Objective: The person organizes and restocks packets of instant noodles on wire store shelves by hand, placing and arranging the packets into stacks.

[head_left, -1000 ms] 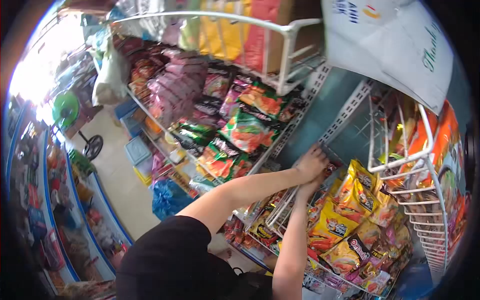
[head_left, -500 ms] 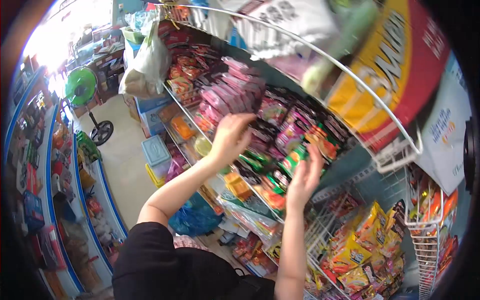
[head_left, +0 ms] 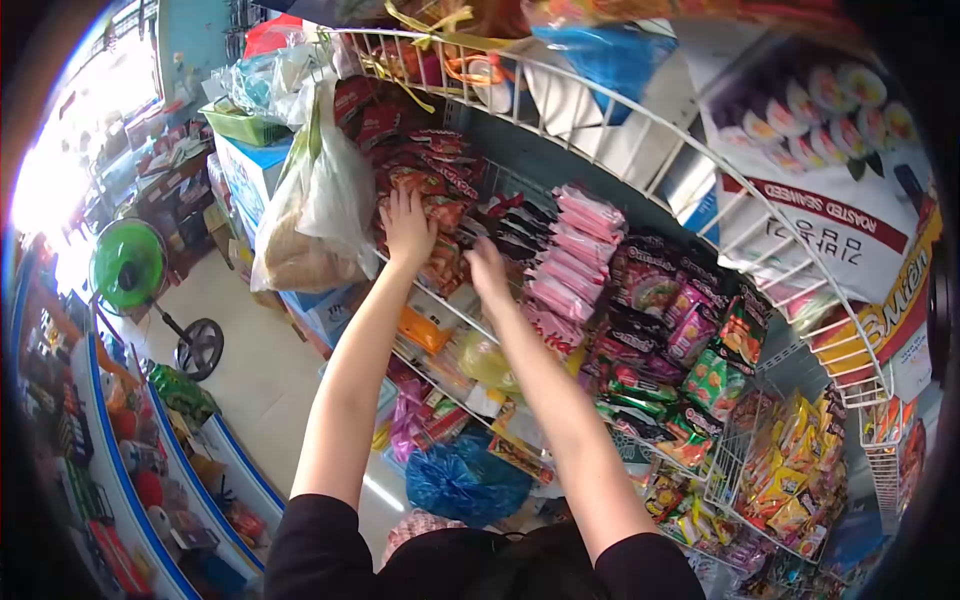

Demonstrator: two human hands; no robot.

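Note:
My left hand (head_left: 408, 232) lies with fingers spread on red-orange snack packets (head_left: 440, 262) at the left end of a wire shelf. My right hand (head_left: 486, 272) is at the right side of the same packets, turned edge-on. Its fingers look extended and somewhat blurred, with their tips partly hidden among the packets. Just right of it are black packets (head_left: 522, 235) and a stacked row of pink packets (head_left: 578, 250). Farther right on the shelf are dark purple packets (head_left: 645, 275) and green packets (head_left: 714, 383).
A wire rack (head_left: 690, 150) overhead holds large bags, including a roasted seaweed bag (head_left: 800, 215). A white plastic bag (head_left: 318, 200) hangs at the left. Below are a blue bag (head_left: 470, 478) and yellow packets (head_left: 785, 490). A green fan (head_left: 128, 265) stands on the floor.
Both hands have moved left along the shelf, from the dark and green packets to the red-orange ones. The view has shifted left, and the pink packets now stand in a more upright row.

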